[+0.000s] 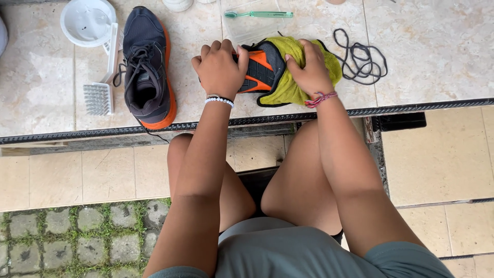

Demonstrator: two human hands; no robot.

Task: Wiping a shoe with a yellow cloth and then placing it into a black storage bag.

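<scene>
A dark shoe with orange trim (260,69) lies on its side on the tiled step. My left hand (218,69) grips its left end. My right hand (309,69) presses a yellow-green cloth (288,87) against the shoe's right end, so much of the shoe is hidden under the cloth and my hands. A second dark shoe with an orange sole (146,67) stands laced to the left. A loose black shoelace (363,59) lies coiled to the right of the cloth.
A white scrub brush (103,77) and a white round bowl (87,21) sit at the far left. A green toothbrush (260,14) rests on a clear plastic container (247,28) behind the shoe. The step's dark edge (411,109) runs across above my knees.
</scene>
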